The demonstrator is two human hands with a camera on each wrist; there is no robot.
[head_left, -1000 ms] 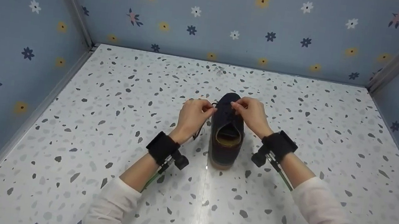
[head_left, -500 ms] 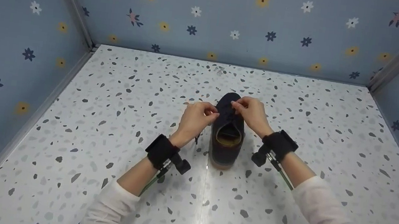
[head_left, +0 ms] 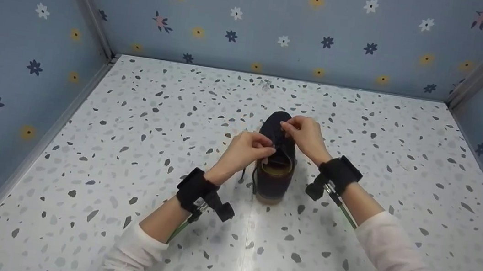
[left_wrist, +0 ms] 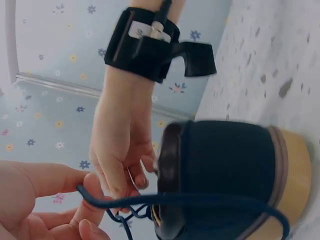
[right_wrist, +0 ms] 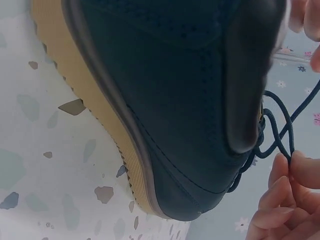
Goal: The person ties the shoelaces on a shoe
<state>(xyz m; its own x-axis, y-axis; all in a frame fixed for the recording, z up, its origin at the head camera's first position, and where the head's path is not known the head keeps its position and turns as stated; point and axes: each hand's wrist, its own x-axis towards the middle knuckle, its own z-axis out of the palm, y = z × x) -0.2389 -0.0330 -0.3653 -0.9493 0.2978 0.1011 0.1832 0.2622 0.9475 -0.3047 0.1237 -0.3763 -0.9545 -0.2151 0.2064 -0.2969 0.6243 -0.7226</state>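
A dark navy lace-up shoe [head_left: 272, 187] with a tan sole stands on the floor, toe pointing away from me. Its tongue and collar opening face me. My left hand [head_left: 244, 152], over the shoe's left side near the opening, pinches a dark shoelace [left_wrist: 180, 200]; in the left wrist view the cord runs from those fingertips across the shoe. Farther toward the toe, my right hand [head_left: 308, 137] pinches another stretch of lace between thumb and finger. The right wrist view shows lace loops [right_wrist: 277, 131] drawn up from the eyelets to the right fingertips [right_wrist: 300, 167].
White floor [head_left: 181, 100] with grey speckles surrounds the shoe. Blue flowered panels [head_left: 260, 22] rise at the back and both sides. Each wrist wears a black strap [head_left: 340, 174] with a camera and green cable.
My left hand has moved right and toward me, from beside the laces to over the shoe's opening. Loose lace now hangs at the shoe's left side. The right hand stays almost still.
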